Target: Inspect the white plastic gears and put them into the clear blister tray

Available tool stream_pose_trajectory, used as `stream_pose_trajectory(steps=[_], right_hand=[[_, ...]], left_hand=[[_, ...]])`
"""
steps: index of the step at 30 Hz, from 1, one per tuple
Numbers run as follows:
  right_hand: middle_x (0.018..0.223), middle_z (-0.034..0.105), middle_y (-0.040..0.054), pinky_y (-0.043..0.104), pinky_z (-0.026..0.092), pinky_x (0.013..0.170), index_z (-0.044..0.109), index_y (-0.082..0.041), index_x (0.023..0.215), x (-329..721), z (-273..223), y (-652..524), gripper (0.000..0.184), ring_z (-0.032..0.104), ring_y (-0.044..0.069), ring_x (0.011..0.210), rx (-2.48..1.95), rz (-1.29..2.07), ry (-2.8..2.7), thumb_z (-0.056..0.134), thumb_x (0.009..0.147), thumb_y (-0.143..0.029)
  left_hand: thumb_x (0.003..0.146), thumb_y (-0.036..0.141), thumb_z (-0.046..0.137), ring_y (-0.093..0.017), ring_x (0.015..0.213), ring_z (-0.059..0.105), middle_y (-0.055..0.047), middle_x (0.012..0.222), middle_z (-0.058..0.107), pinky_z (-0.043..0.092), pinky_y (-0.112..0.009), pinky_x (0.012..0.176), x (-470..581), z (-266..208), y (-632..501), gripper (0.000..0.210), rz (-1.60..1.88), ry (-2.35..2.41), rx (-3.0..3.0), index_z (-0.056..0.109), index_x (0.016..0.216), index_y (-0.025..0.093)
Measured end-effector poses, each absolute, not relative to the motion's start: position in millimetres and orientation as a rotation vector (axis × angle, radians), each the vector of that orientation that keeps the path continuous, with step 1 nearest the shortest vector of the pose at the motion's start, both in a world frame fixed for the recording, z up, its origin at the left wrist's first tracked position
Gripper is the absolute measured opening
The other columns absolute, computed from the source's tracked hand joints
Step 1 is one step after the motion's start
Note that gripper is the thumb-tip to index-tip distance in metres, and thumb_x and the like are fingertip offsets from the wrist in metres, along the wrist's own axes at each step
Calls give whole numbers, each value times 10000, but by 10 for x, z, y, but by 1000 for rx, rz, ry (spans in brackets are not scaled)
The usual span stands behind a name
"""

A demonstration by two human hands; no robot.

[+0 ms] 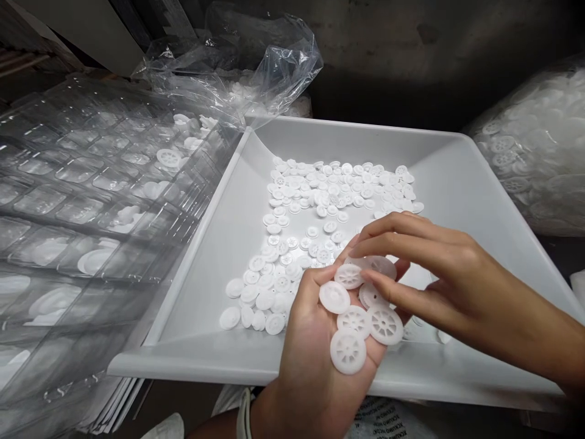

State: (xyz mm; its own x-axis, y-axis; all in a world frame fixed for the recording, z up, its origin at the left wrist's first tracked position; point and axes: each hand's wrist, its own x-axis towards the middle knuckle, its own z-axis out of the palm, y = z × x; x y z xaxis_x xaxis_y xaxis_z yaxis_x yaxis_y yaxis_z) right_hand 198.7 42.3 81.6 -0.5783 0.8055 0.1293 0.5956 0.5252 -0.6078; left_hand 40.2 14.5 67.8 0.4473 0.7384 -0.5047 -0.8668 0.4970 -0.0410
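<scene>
My left hand (315, 347) is palm up above the front edge of a grey-white tray (201, 360). Several white plastic wheels (348, 352) with spoked centres lie in its cupped palm and fingers. From the right, my right hand (429, 268) reaches over them, its thumb against one wheel (350, 275) and its fingers curled above. Its grip on that wheel is partly hidden behind the fingers. Inside the tray, many more small white wheels (265, 299) are spread and heaped, mostly toward the back and the left.
Left of the tray stands a clear plastic compartment tray (77, 207), with white parts in some pockets. A clear plastic bag (283, 73) rises behind the tray's back left corner. At the right, a filled bag of white wheels (539, 146) stands against the tray.
</scene>
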Motion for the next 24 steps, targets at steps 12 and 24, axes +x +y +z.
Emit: stream_pose_trajectory(steps=[12, 24], right_hand=[[1083, 744, 3, 158, 603, 589, 783, -262, 1092, 1907, 743, 526, 158, 733, 126, 875, -1332, 1076, -2072, 659, 1035, -340], [1280, 716, -43, 296, 600, 897, 729, -367, 1251, 2163, 766, 591, 323, 671, 174, 1108, -1267, 970, -2263, 749, 991, -557]], left_hand=[[1002, 265, 505, -315, 1152, 786, -131, 1103, 834, 601, -513, 1080, 396, 661, 130, 413, 1056, 529, -304, 695, 1350, 150], [924, 254, 581, -241, 917, 813, -144, 1148, 821, 683, -338, 728, 327, 657, 115, 375, 1082, 622, -270, 760, 1237, 151]])
